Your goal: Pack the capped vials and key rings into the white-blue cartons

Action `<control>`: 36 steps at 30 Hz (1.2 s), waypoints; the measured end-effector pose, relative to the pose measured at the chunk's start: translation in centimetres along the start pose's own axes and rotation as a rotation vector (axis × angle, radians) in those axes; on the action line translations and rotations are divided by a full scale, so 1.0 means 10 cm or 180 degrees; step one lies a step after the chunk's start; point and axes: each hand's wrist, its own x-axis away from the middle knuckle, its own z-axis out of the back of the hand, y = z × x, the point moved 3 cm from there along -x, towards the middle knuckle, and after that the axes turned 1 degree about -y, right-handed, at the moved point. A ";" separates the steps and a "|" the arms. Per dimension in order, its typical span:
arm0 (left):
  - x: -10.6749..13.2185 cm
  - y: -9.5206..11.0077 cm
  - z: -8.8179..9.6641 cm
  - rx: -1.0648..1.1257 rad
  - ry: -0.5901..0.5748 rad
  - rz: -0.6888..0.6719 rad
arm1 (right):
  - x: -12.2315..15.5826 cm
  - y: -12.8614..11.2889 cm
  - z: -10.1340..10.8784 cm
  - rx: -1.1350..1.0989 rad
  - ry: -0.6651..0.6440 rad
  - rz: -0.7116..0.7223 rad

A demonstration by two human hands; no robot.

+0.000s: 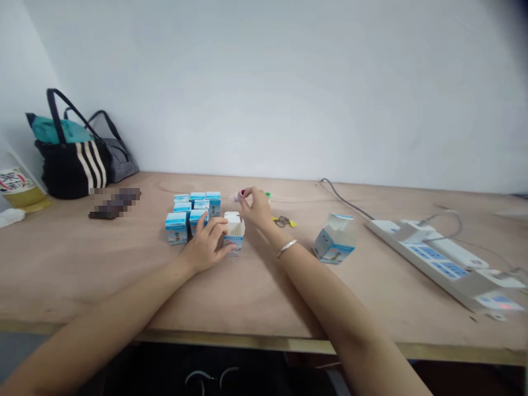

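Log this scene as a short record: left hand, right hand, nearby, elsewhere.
Left hand: touching an open white-and-blue carton
Right hand: pinching a small white bottle
Nearby: group of blue-and-white cartons; second open carton
Elsewhere: power strip; black striped tote bag
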 end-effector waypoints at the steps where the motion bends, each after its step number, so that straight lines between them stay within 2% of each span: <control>1: 0.00 0.00 0.00 0.0032 0.0027 0.0017 | 0.04 -0.06 0.12 -0.0231 0.0241 0.0115; 3: 0.00 -0.01 0.01 0.0116 0.0102 0.0041 | 0.14 -0.22 0.33 -0.0771 0.0548 0.0410; 5: 0.00 -0.01 0.02 0.0223 0.0191 0.0091 | 0.28 -0.39 0.49 -0.1105 0.0520 0.0756; 7: 0.00 -0.02 0.03 0.0285 0.0275 0.0159 | 0.42 -0.55 0.58 -0.1180 0.0178 0.1113; 10: 0.00 -0.02 0.04 0.0261 0.0375 0.0207 | 0.56 -0.66 0.64 -0.1062 -0.0204 0.1340; 17: 0.01 -0.01 0.01 0.0281 0.0305 0.0123 | 0.55 -0.59 0.69 -0.0713 -0.0562 0.1345; 22: 0.01 -0.01 0.01 0.0273 0.0273 0.0094 | 0.57 -0.59 0.59 -0.0362 -0.0924 0.1346; 26: 0.00 -0.01 0.01 0.0145 0.0173 0.0054 | 0.55 -0.51 0.54 -0.0469 -0.1157 0.1391; 29: 0.00 -0.01 0.00 0.0084 0.0044 0.0039 | 0.44 -0.27 0.61 -0.0385 -0.0712 0.0889; 31: 0.00 -0.02 -0.01 0.0089 0.0006 0.0040 | 0.37 -0.02 0.68 0.0390 -0.0293 0.0131; 33: 0.01 -0.02 -0.01 0.0101 0.0015 0.0047 | 0.35 0.23 0.73 0.1391 -0.0416 -0.0547; 36: 0.01 -0.02 -0.01 0.0087 0.0045 0.0072 | 0.38 0.46 0.72 0.1897 -0.0810 -0.0921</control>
